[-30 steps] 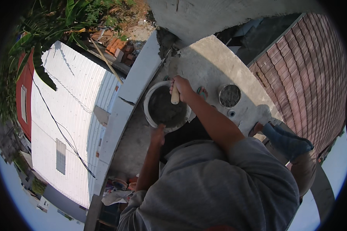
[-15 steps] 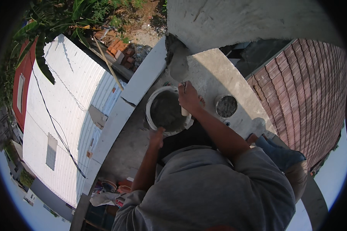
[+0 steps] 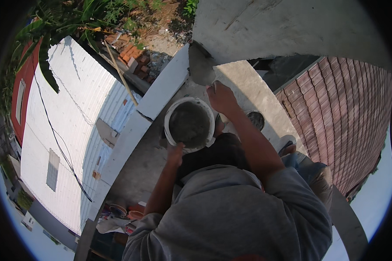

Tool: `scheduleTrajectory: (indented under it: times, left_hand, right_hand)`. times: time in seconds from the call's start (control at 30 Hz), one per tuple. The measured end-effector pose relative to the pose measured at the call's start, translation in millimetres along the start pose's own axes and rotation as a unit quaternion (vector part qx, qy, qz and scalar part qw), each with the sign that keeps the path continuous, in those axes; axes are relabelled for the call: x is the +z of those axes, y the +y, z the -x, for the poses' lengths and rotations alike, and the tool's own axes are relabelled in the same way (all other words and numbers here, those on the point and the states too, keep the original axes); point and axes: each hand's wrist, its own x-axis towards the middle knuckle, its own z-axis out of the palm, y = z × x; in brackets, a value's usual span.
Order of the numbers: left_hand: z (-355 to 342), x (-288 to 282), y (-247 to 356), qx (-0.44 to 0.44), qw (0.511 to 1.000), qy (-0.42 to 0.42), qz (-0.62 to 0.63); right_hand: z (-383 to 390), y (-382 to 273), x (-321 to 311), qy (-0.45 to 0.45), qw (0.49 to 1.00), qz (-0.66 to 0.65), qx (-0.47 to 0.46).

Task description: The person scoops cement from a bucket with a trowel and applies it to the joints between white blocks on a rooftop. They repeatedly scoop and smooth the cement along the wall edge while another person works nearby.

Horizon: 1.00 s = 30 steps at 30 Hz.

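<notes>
A round white bucket [image 3: 167, 123] of wet grey mortar [image 3: 188, 124] stands in front of me. My left hand [image 3: 175, 154] is closed on its near rim. To the right of and beyond the bucket, my right hand [image 3: 222, 99] wraps round a trowel whose pale handle end [image 3: 223, 118] pokes out below the fist. Its grey blade [image 3: 202, 69] appears to lie at the corner where the white ledge meets the grey wall. How much mortar is on the blade I cannot make out.
A smaller container [image 3: 256, 120] stands behind my right forearm. Past my right elbow are a foot [image 3: 288, 150] and a blue trouser leg [image 3: 308, 167]. A white ledge [image 3: 133, 132] runs along the left, above a corrugated roof [image 3: 74, 130]. A rendered wall [image 3: 287, 28] rises ahead; roof tiles [image 3: 335, 117] slope right.
My right hand has moved right and slightly away from me, off the bucket's edge, with the trowel. My left hand stays on the rim. The view has shifted slightly.
</notes>
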Motion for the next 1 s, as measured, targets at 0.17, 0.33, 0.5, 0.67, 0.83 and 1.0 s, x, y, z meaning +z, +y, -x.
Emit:
scheduleTrajectory:
  times: [0.17,0.33,0.5,0.67,0.83,1.0]
  left_hand:
    - [14,24,29,-0.013,1.0,-0.004,0.013]
    - [17,26,37,-0.083,0.994,-0.019,0.067]
    - [17,24,24,-0.033,0.997,-0.009,0.074]
    - [17,27,27,-0.047,0.996,-0.019,0.075]
    - [18,31,34,-0.021,0.995,-0.024,0.094]
    - [20,35,42,-0.016,0.997,-0.012,0.08]
  right_hand:
    - [36,30,-32,0.043,0.995,0.077,-0.04]
    - [38,32,-34,-0.004,0.974,0.174,-0.144]
    - [6,24,-37,0.03,0.961,0.228,-0.152]
    - [-17,16,-33,0.098,0.961,0.232,-0.118]
    - [-12,-5,-15,0.116,0.971,0.201,-0.056]
    - [13,-3,1,0.134,0.986,0.1,-0.025]
